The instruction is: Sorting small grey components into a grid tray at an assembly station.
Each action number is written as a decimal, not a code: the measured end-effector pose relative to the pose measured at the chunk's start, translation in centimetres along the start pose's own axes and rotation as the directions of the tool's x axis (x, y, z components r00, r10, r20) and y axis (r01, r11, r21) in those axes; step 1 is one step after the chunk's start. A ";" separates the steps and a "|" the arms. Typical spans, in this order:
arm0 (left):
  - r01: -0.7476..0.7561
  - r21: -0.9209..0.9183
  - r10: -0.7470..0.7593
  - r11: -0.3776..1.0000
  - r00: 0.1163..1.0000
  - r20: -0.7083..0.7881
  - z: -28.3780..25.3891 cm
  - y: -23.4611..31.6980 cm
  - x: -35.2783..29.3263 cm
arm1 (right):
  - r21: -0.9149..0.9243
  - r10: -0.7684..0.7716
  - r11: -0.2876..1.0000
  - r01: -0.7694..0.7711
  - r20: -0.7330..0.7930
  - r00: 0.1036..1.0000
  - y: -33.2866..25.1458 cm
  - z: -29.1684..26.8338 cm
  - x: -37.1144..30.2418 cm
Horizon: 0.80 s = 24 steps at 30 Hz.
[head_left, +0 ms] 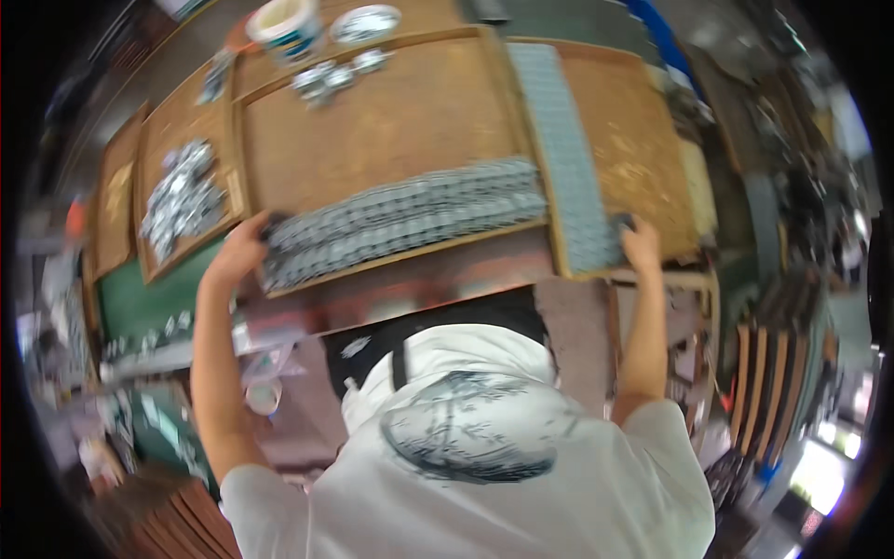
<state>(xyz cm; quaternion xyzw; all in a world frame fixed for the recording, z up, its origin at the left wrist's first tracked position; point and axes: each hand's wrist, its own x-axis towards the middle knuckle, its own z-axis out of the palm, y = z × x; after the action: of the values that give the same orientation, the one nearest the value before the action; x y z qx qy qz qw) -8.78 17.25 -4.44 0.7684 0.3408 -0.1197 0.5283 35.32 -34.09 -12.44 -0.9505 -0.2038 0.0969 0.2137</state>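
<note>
My left hand [244,250] is at the front left corner of a shallow wooden tray [372,126], its fingers closed round a small dark thing blurred by motion. Beside it, rows of small grey metal parts [400,219] lie packed along the tray's near edge. My right hand [641,244] is at the near end of a second wooden tray [643,140] on the right. Its fingers close on another small dark thing [622,222], too smeared to name. Next to that hand, a long band of grey parts [563,140] runs along this tray's left side.
Shiny metal pieces [186,197] are heaped in a left-hand tray, and several more [337,78] sit at the middle tray's far side. Behind stand a white bucket [284,30] and a round dish [366,23]. Stacked boards [773,373] are at the right.
</note>
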 end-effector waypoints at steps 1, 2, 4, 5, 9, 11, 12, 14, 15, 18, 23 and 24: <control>-0.018 0.107 0.025 0.994 0.998 -0.064 1.3 3.0 -0.7 | 0.157 0.033 0.987 -0.044 0.071 0.997 0.1 -0.6 -0.4; -0.078 0.275 0.145 0.958 0.961 -0.234 1.6 0.6 -0.7 | 0.149 0.105 0.981 -0.126 0.139 0.985 0.9 -0.9 -0.2; -0.180 0.497 0.408 0.849 0.822 -0.399 2.4 0.7 -2.4 | 0.232 0.059 0.970 -0.075 0.072 0.996 1.4 -1.4 -0.7; -0.165 0.261 0.278 0.951 0.828 -0.488 2.1 0.3 -3.1 | 0.311 0.017 0.949 -0.043 0.084 0.996 3.4 -1.0 -0.3; 0.264 0.117 -0.044 0.957 0.535 -0.843 1.2 -5.0 -6.8 | 0.356 0.051 0.934 -0.026 -0.060 0.997 7.2 0.1 1.3; 0.680 0.153 -0.231 0.717 0.439 -0.869 1.7 -6.2 -8.4 | 0.477 0.331 0.837 -0.266 -0.055 0.942 5.0 -0.6 2.2; 0.695 0.137 -0.242 0.706 0.419 -0.875 2.0 -7.4 -8.8 | 0.593 0.504 0.694 -0.409 0.006 0.864 1.0 -1.4 1.8; 0.783 0.098 -0.382 0.614 0.403 -0.832 2.7 -8.9 -8.1 | 0.774 0.372 0.569 -0.277 0.058 0.927 -1.2 -1.7 1.5; 0.787 0.037 -0.414 0.616 0.363 -0.835 2.9 -8.5 -8.0 | 0.909 0.230 0.387 -0.156 0.069 0.971 -2.3 -1.8 1.4; 0.724 -0.021 -0.389 0.690 0.346 -0.854 3.1 -10.0 -8.0 | 0.967 0.107 0.212 -0.144 0.124 0.987 -7.1 -1.2 1.3; 0.290 -0.217 -0.324 0.932 0.401 -0.857 3.5 -10.4 -9.5 | 0.891 -0.134 0.453 0.004 0.063 0.989 -14.7 1.6 -0.9; -0.041 -0.382 -0.328 0.923 0.434 -0.839 3.8 -10.4 -9.6 | 0.872 -0.118 0.490 0.008 0.057 0.991 -17.0 1.9 -2.0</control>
<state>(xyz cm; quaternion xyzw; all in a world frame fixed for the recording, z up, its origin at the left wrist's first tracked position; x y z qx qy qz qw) -21.99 12.23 -8.43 0.5769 0.6471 0.3183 0.3834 27.12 -20.21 -6.30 -0.6983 -0.1732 0.2301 0.6553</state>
